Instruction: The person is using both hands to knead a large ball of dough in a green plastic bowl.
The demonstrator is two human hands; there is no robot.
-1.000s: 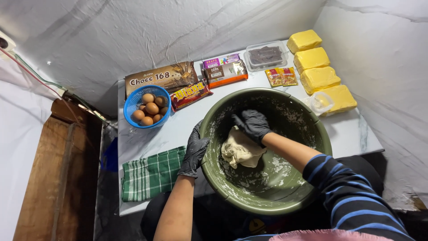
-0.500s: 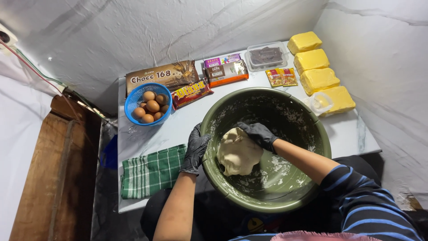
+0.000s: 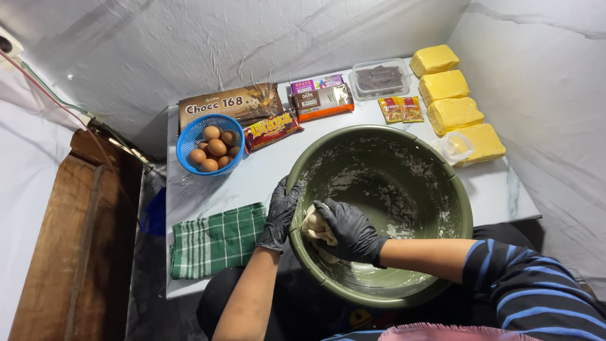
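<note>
gloved right hand (image 3: 350, 230) pressing dough (image 3: 314, 226) inside green bowl (image 3: 454, 189), gloved left hand (image 3: 279, 215) gripping its rim, eggs (image 3: 214, 150) and checked cloth (image 3: 218, 239) nearby

We see the bowl (image 3: 404, 183) at the near edge of the table (image 3: 265, 177), with the dough (image 3: 314, 225) inside at its left wall. Left of the bowl lies the cloth (image 3: 218, 240); behind the cloth stands the egg basket (image 3: 210, 144). Packets (image 3: 265, 107) lie behind the bowl, and four blocks (image 3: 456, 113) are at the right.
</note>
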